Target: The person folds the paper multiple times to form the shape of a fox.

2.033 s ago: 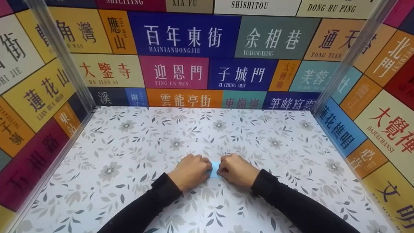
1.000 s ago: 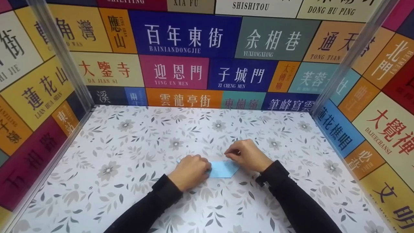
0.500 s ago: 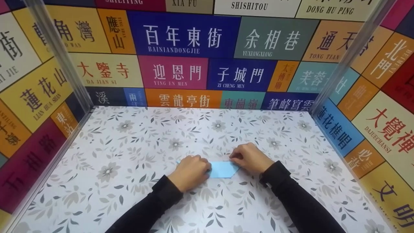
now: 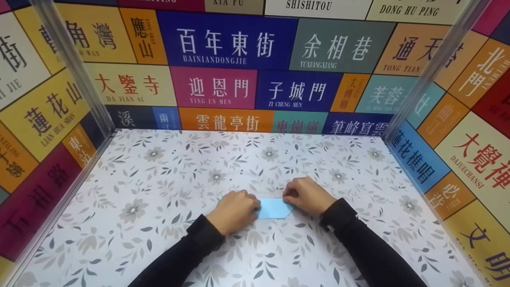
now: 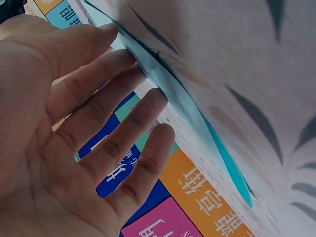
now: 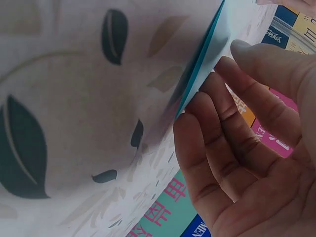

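A folded strip of light blue paper (image 4: pixel 274 208) lies on the floral tabletop, its right end cut to a slant. My left hand (image 4: pixel 235 211) covers the strip's left part, with thumb and fingertips touching it. In the left wrist view, those fingers (image 5: pixel 148 111) are fairly straight and the paper (image 5: pixel 190 111) shows layered edges. At the strip's upper right corner is my right hand (image 4: pixel 310 195). The right wrist view shows its fingertips (image 6: pixel 190 126) resting against the paper (image 6: pixel 207 59), the thumb (image 6: pixel 244 49) held a little apart from it.
The white tabletop (image 4: pixel 179 159) has a grey leaf and flower print. Colourful panels with Chinese characters (image 4: pixel 231 44) stand behind it and on both sides. Clear strips (image 4: pixel 422 75) run up the two back corners.
My right hand has moved right, away from the left hand, uncovering more blue paper, then come down slightly at its right end. My left hand has stayed in place.
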A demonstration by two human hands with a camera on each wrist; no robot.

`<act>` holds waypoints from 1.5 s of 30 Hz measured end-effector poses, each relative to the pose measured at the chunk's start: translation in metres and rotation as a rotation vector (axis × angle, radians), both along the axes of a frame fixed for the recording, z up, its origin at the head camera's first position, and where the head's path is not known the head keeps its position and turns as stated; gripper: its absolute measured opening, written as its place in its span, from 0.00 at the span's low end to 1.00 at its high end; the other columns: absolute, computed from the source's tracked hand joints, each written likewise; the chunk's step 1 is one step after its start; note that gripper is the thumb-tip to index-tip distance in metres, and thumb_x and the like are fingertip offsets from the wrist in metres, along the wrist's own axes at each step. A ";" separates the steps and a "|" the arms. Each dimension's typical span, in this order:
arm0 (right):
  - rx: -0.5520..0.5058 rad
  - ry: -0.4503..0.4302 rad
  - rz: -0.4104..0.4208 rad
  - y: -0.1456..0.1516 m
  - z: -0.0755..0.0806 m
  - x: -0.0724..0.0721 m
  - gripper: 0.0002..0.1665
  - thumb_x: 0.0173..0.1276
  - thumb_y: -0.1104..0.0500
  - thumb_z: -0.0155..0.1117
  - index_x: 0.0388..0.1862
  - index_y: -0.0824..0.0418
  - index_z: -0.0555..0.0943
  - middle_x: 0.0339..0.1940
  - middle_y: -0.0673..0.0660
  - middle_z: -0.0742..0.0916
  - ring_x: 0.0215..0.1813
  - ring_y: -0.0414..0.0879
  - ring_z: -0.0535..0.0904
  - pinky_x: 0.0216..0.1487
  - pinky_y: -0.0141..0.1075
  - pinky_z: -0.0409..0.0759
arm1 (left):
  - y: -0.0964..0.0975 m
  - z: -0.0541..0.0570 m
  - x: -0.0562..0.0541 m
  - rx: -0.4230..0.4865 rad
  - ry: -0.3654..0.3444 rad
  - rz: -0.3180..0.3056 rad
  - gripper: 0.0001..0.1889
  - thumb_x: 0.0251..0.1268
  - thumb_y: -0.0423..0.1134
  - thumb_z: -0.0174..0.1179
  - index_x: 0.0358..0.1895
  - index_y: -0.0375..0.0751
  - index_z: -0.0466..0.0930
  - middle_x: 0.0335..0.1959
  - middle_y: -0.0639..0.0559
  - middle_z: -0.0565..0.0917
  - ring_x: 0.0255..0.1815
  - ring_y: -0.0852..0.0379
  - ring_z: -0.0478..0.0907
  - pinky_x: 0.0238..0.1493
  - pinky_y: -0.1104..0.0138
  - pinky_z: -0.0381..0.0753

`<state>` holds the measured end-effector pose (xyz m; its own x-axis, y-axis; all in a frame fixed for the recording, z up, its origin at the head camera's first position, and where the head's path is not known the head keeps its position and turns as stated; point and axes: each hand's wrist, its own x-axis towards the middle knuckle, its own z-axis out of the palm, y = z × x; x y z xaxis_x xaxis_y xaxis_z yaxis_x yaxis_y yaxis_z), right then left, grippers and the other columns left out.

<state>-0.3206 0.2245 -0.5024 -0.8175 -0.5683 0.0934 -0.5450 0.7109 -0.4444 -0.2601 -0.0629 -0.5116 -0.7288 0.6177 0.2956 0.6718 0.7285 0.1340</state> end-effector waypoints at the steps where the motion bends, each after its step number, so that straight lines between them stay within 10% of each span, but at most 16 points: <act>1: 0.002 -0.002 0.000 0.000 0.000 0.000 0.03 0.77 0.58 0.83 0.43 0.57 0.96 0.38 0.49 0.95 0.38 0.37 0.85 0.45 0.35 0.85 | 0.000 0.000 0.000 0.002 -0.003 -0.002 0.04 0.74 0.40 0.78 0.45 0.46 0.98 0.39 0.50 0.96 0.37 0.47 0.88 0.40 0.52 0.91; 45: -0.065 0.023 0.063 -0.028 0.006 0.038 0.07 0.68 0.64 0.84 0.42 0.59 0.92 0.35 0.50 0.95 0.36 0.38 0.87 0.42 0.35 0.89 | -0.006 -0.001 -0.004 0.028 -0.055 -0.038 0.04 0.75 0.41 0.78 0.46 0.46 0.96 0.42 0.51 0.96 0.40 0.48 0.88 0.41 0.54 0.90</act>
<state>-0.2821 0.1969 -0.4963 -0.7772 -0.6110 0.1503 -0.5988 0.6449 -0.4749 -0.2637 -0.0693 -0.5127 -0.7208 0.6370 0.2734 0.6897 0.6982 0.1917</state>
